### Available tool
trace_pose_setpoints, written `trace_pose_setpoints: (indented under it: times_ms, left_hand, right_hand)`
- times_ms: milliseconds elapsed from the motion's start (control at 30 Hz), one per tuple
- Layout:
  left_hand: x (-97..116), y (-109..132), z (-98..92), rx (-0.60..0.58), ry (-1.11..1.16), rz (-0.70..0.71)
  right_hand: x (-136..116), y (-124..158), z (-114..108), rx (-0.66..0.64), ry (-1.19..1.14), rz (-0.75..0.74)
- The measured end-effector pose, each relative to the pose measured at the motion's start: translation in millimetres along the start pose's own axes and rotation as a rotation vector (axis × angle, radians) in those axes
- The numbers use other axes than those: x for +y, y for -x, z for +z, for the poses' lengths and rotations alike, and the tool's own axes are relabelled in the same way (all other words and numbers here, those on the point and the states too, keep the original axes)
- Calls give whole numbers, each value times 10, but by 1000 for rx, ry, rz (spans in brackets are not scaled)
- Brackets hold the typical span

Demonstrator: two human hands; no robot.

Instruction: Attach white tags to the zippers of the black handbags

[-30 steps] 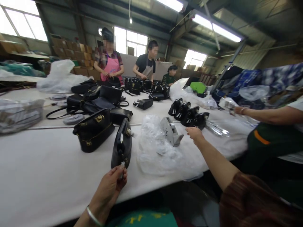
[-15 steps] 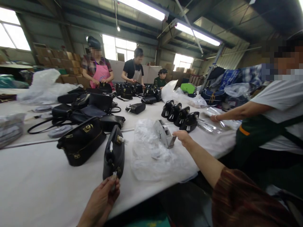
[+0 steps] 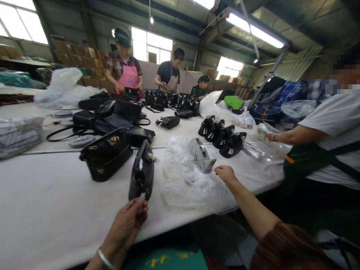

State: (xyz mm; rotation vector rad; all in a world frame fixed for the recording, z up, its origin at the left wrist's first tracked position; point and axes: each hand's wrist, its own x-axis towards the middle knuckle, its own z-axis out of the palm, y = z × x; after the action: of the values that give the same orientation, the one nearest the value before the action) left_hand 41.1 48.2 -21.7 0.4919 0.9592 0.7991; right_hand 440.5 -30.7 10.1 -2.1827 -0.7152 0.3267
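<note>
My left hand is closed in a pinch on a small whitish wrapped piece at the near end of a black handbag. That bag stands on edge, with another white wrapping on its gold fitting. Fingers pinched together, my right hand is just to the right of a grey tape dispenser. A small gap shows between hand and dispenser; whether a strip of tape is in the fingers cannot be seen. Left of the held bag stands a larger black handbag with gold zips.
Clear plastic bags lie under the dispenser. Several small black bags stand in a row behind it. More black bags are heaped at left. A co-worker's arm reaches over plastic sleeves at right; other people work across the white table.
My right hand has drawn away from the tape dispenser's front end, to the right. My left hand keeps its pinch at the bag. The whole view has shifted a little.
</note>
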Motion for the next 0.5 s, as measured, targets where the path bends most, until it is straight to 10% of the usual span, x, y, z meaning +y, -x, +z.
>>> trace_pose_setpoints:
  times_ms: [200,333,500]
  left_hand:
    - [-37,67,56,-59,25,28]
    - [-80,70,61,-42,31,38]
    - [-110,77,52,-50,29,75]
  right_hand:
    - [-297,485,59,-262,31,-348]
    - [-779,1147,470,-631,-67,-649]
    - [-1257,1727,1072,-732,-125,-803]
